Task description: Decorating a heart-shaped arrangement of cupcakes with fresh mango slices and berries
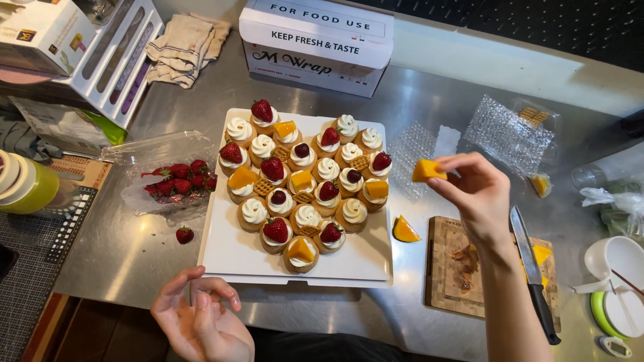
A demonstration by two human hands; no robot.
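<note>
My right hand (475, 194) pinches a small orange fruit cube (427, 170) in its fingertips, raised just right of a white square tray (231, 258). The tray carries several small cream-topped tarts (305, 184) decorated with strawberries, orange fruit cubes, dark grapes and waffle crackers. My left hand (198, 320) hovers empty, palm up with fingers loosely curled, at the counter's near edge below the tray's left corner. An orange fruit wedge (404, 230) lies on the steel counter between tray and cutting board.
A wooden cutting board (451, 268) with a black-handled knife (532, 267) sits right. An open clear box of strawberries (176, 179) and a loose strawberry (184, 234) lie left. A cling-wrap box (315, 41), folded cloths (184, 47), bubble wrap (506, 134) and a white cup (620, 261) surround them.
</note>
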